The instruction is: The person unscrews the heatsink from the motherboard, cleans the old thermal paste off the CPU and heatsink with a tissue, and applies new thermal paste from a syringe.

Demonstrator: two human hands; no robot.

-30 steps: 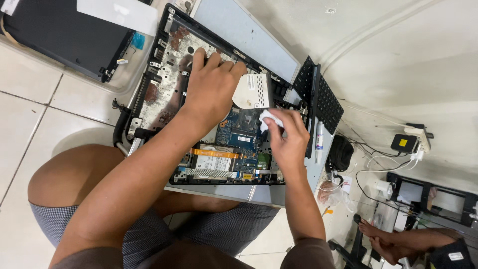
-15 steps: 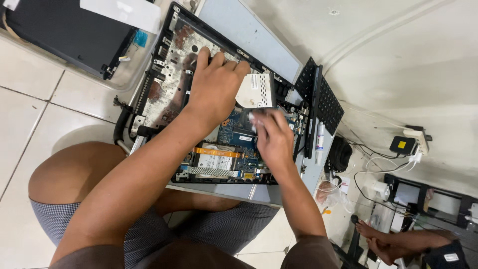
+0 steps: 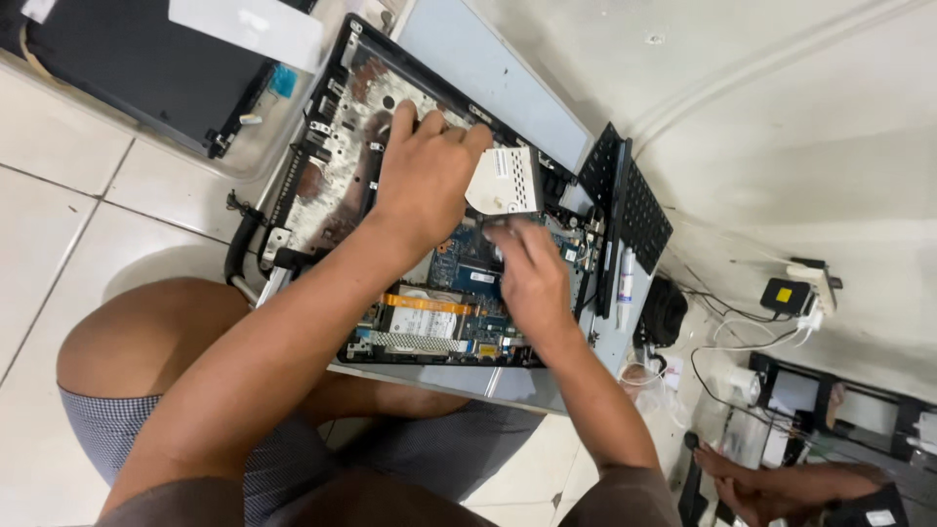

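While your left hand [image 3: 425, 181] stayed flat on the opened laptop [image 3: 390, 224], your right hand [image 3: 532, 278] slid its curled, empty-looking fingers down from the silver drive [image 3: 506, 182] onto the blue board [image 3: 467, 265].

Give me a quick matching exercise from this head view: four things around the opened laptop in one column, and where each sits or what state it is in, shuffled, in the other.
Things:
1. left hand
2. right hand
3. keyboard panel
4. white power strip

Places or states:
A. standing on edge at the right side of the laptop chassis
B. lying on the floor by the wall, with cables
C. pressed flat on the upper part of the open chassis
D. fingertips down on the blue circuit board

Pairs: 1-C, 2-D, 3-A, 4-B
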